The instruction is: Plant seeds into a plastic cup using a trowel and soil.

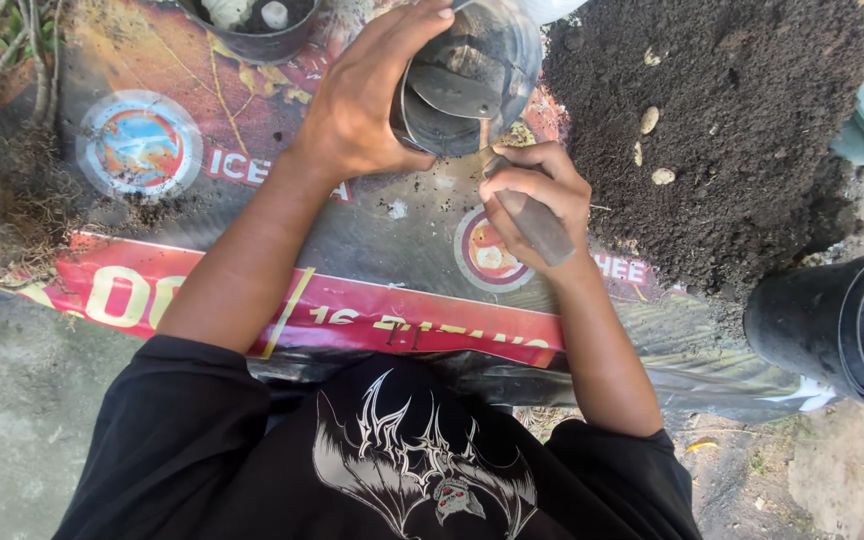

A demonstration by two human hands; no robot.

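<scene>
a printed mat (252, 240) lay under a soil heap (732, 120) at the right. the left hand (362, 100) gripped a pot (472, 75); the right hand (537, 205) clenched a tool (537, 228).

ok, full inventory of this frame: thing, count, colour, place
pot: 1, black, top centre, tipped on its side, gripped by left hand
tool: 1, grey handle, in right hand, tip at pot rim
soil pile: 1, dark brown, upper right, a few pale stones on it
banner: 1, red and dark printed sheet, under everything
second pot: 1, black, top left
pot stack: 1, black, right edge, lying sideways
roots: clump, brown, left edge
left hand: on pot
right hand: closed on tool
</scene>
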